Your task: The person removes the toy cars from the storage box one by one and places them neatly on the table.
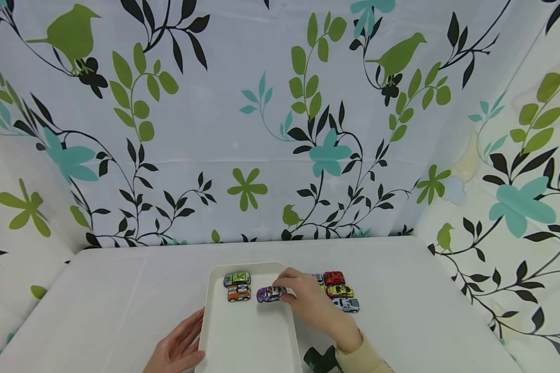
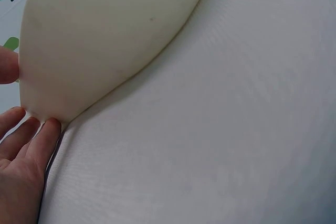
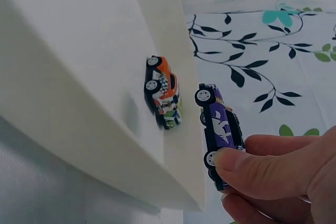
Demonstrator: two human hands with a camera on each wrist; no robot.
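In the head view my right hand (image 1: 310, 300) pinches a purple toy car (image 1: 268, 294) between thumb and fingers, above the white tray (image 1: 247, 342). In the right wrist view the purple toy car (image 3: 220, 124) shows a white figure on its side, and part of it is behind the thumb. Inside the tray, a green toy car (image 1: 237, 278) and an orange toy car (image 1: 239, 293) stand side by side near its far left corner. My left hand (image 1: 179, 344) rests against the tray's left side, fingers extended; its fingertips touch the tray wall (image 2: 94, 40) in the left wrist view.
Right of the tray, a red toy car (image 1: 334, 278), a yellow toy car (image 1: 339, 291) and a silver toy car (image 1: 346, 304) stand grouped, another partly behind my right hand. A dark object (image 1: 321, 359) lies by my right sleeve. Leaf-patterned cloth (image 1: 191, 155) hangs behind the white table (image 1: 121, 300).
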